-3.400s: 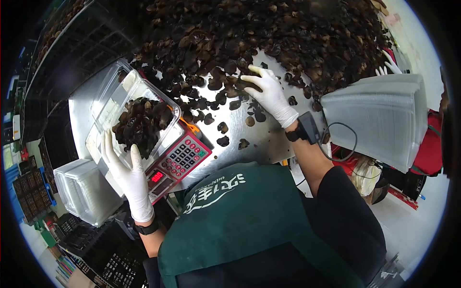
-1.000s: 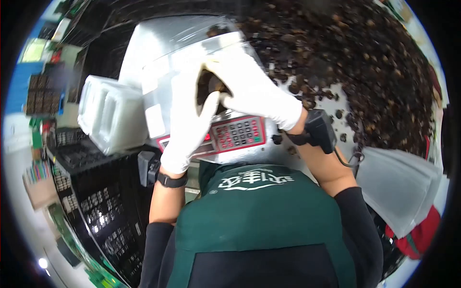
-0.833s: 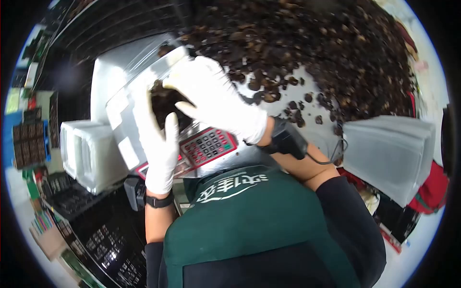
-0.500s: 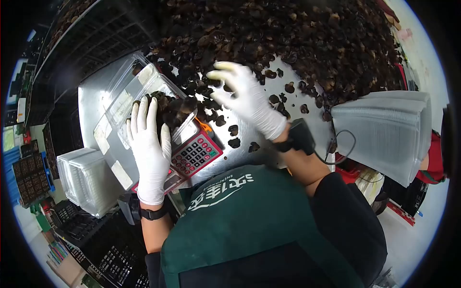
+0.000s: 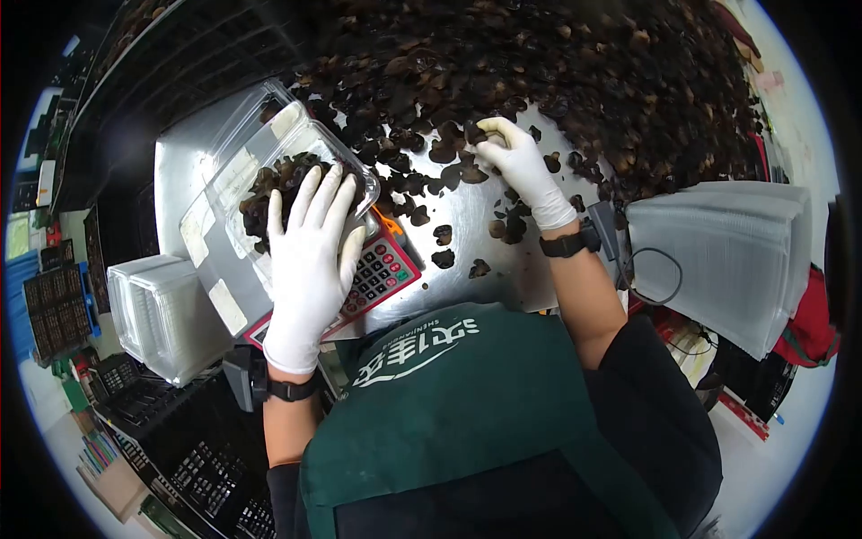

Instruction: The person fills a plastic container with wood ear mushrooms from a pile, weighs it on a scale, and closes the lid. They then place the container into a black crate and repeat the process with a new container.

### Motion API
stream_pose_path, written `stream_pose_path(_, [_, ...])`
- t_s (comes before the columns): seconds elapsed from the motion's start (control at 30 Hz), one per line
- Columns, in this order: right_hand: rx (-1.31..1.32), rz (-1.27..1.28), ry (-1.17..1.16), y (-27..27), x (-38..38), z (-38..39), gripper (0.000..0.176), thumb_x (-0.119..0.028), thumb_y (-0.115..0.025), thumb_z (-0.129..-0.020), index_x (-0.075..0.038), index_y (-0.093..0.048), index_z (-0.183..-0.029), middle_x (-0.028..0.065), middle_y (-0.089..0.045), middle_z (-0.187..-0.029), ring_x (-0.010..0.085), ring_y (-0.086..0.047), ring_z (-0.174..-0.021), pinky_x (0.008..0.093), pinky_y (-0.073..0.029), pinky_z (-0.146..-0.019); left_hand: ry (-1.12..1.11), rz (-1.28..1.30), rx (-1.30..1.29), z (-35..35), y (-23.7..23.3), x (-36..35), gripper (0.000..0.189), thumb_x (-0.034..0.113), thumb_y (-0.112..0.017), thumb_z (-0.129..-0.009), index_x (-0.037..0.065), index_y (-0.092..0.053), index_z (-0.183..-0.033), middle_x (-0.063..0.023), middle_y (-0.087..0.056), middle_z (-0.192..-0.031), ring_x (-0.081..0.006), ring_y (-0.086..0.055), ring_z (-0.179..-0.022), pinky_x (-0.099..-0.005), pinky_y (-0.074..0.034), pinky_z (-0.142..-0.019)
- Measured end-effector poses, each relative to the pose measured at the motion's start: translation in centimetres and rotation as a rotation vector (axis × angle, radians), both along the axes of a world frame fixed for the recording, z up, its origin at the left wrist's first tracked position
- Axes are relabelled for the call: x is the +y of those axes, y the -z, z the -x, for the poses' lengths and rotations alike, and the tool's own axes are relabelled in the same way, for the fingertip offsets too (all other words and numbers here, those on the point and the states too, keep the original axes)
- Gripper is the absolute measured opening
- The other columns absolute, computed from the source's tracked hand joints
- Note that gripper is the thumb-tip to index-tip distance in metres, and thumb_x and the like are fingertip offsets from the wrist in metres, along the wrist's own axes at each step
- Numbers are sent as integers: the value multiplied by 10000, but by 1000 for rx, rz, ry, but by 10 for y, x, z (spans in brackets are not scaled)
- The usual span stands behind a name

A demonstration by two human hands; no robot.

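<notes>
The left hand (image 5: pixel 310 260) lies flat, its grip spread wide, fingers fanned over the dark fungus heaped in the clear tray (image 5: pixel 215 202) on the scale (image 5: pixel 382 269). The right hand (image 5: pixel 525 171) has its grip pinched on one fungus piece (image 5: pixel 474 135) at the edge of the pile (image 5: pixel 557 63) on the bench (image 5: pixel 467 202), apart from the tray.
</notes>
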State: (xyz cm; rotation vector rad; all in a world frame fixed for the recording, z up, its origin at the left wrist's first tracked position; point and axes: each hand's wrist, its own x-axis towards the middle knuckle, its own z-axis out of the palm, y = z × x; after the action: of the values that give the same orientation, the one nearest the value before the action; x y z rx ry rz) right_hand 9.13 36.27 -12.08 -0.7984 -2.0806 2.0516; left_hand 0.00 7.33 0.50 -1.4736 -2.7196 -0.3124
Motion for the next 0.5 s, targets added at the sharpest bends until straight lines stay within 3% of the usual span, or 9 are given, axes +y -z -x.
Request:
stream_pose_path(0.03, [127,204,2,-3,2,-3,401,-77,-578,-891,30,-536,-1275,135,-623,-1222,187,-642,-972,285,-545,-759,-25,12,15,2,6,-2,503,216,-633,-921,74,-540,-1394,-125,-528,-1438,-309,-405,-1413,-539,-199,-1199])
stream_pose_path(0.13, [420,579,-63,-13,3,-7,461,-133,-560,-914,-8,-493,-1352,167,-559,-1341,218,-618,-1074,289,-556,-764,-35,-49,14,3,8,-6,520,217,-641,-917,65,-530,-1402,-132,-533,-1430,-325,-414,-1405,-539,-210,-1196])
stream_pose_path(0.17, [444,577,-89,-11,6,-6,514,-172,-569,-923,-30,-453,-1403,181,-492,-1423,234,-589,-1130,301,-557,-758,-31,-84,3,2,7,-8,518,213,-646,-914,64,-533,-1397,-135,-530,-1431,-332,-420,-1398,-539,-219,-1193])
stream_pose_path(0.2, [456,596,-50,-15,4,-3,464,-148,-585,-923,-28,-500,-1363,144,-565,-1321,214,-610,-1050,284,-541,-753,-51,-132,-19,0,5,-9,513,209,-656,-907,63,-542,-1386,-142,-521,-1435,-334,-424,-1394,-539,-230,-1189])
stream_pose_path(0.27, [235,291,-61,-19,4,6,374,-151,-622,-921,-24,-584,-1270,83,-618,-1168,182,-617,-952,267,-523,-747,-94,-226,-58,-2,-4,-11,504,200,-675,-894,62,-561,-1364,-156,-504,-1442,-339,-431,-1385,-539,-253,-1181])
stream_pose_path(0.33, [125,-233,-234,-17,-9,13,292,-152,-671,-898,-50,-649,-1171,23,-620,-1025,147,-605,-866,264,-512,-756,-183,-331,-76,3,-13,-27,500,142,-666,-897,49,-547,-1374,-163,-496,-1448,-342,-458,-1359,-460,-350,-1143])
stream_pose_path(0.4, [4,-1014,-339,-21,-30,6,333,-137,-727,-817,-119,-676,-1146,70,-635,-1064,248,-649,-933,342,-532,-841,-335,-419,-90,5,-27,-46,479,116,-647,-918,40,-542,-1379,-171,-499,-1443,-336,-480,-1344,-409,-387,-1113])
stream_pose_path(0.5, [135,-1082,-340,9,-47,-11,283,-129,-711,-820,-121,-686,-1102,77,-642,-1120,282,-632,-1037,368,-539,-852,-437,-467,49,16,-34,-91,444,81,-612,-936,37,-550,-1373,-169,-514,-1424,-328,-488,-1344,-399,-390,-1109])
